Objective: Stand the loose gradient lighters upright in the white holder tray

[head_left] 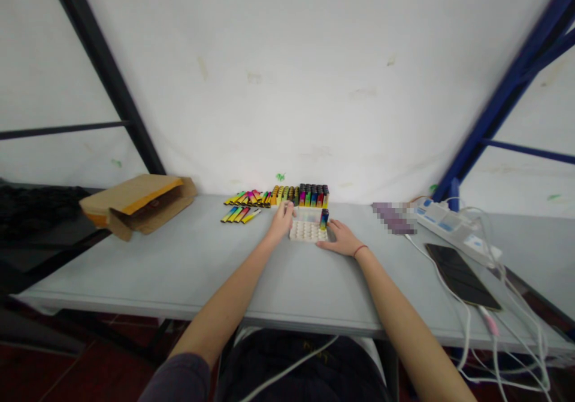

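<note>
A white tray [306,232] with round sockets lies on the grey table [193,264] near the far wall. One coloured lighter [324,217] stands upright at the tray's right rear corner. My left hand [281,221] rests at the tray's left edge, fingers curled against it. Flat on the table at the tray's right side lies my right hand [341,238], fingers spread and touching the tray. Behind the tray stands a row of upright lighters [313,195]. Left of them lie several loose lighters [242,206].
An open cardboard box [137,203] lies on its side at the left. A white power strip [449,225] with cables and a dark phone [462,274] sit at the right. Dark and blue shelf posts rise on both sides.
</note>
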### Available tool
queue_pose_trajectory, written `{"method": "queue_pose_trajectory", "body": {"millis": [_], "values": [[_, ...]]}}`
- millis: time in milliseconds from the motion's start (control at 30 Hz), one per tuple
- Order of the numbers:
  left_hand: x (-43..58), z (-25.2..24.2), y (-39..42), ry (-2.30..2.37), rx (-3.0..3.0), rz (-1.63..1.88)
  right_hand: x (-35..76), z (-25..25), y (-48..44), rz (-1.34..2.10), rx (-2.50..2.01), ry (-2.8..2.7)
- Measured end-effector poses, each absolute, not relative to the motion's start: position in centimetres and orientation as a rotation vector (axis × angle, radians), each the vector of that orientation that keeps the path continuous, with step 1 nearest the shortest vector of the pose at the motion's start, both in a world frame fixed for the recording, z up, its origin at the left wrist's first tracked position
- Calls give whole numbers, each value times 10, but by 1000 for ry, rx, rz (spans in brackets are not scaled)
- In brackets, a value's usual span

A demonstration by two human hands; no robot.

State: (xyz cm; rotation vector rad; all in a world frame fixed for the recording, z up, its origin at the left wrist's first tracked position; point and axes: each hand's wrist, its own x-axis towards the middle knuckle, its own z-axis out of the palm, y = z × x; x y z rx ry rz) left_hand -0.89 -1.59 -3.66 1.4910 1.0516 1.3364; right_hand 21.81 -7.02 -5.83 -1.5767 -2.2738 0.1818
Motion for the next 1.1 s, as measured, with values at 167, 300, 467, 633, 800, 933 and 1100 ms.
{"method": "queue_pose_trajectory", "body": {"millis": [167,300,467,633,800,933,1100], "values": [[-1,-24,-28,967,1111,1283,217,-57,-71,165,-1559,-2278],[-1,-15,-34,901,888,1232,217,-56,-72,162,-1561,-2278],[-4,-9,-39,937,835,1250,219,-58,-71,178,-1574,-2279],[-4,-9,-39,1007,742,1354,220,-60,-69,173,-1586,-2283],[-5,-12,-37,1020,689,1393,219,-60,-70,172,-1609,-2278],[-5,-11,-36,1044,670,1387,219,-59,-70,182,-1579,-2279],[-5,-12,-35,1068,655,1398,219,-62,-68,179,-1589,-2254]]}}
